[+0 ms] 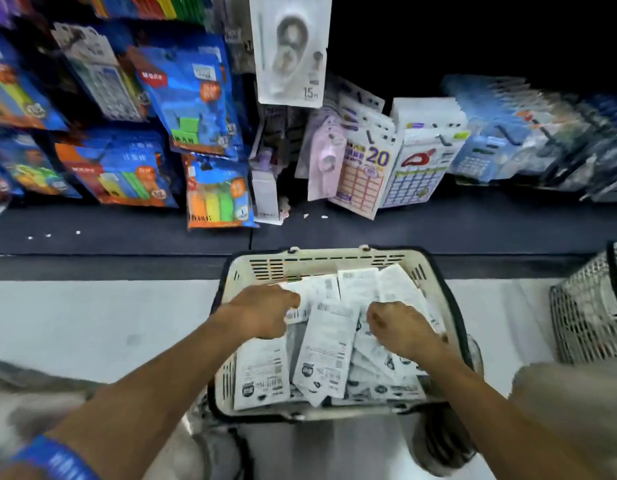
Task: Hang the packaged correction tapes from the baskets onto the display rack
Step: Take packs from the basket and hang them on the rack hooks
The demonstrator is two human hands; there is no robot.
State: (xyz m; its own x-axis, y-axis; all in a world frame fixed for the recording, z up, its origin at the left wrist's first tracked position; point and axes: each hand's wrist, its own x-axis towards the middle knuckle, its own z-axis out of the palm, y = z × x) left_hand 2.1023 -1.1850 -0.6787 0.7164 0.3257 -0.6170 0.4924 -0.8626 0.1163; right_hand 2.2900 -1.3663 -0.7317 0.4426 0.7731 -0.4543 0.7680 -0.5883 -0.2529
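While the cream basket (334,261) is full of correction tape packs (326,355), both the left hand (262,311) and right hand (400,325) pinch packs inside it; most hanging seems left.

Two bare forearms, no sleeves reaching the wrists. Left hand (262,311) and right hand (402,327) bare too, without gloves. Wore a blue band (57,459) around the upper left arm, edged darker, blurred pale lettering across it, unreadable. Looked like the hem of a short sleeve or an armband; couldn't tell which. Grey, soft-looking fabric (26,400) beside that arm, blurred.
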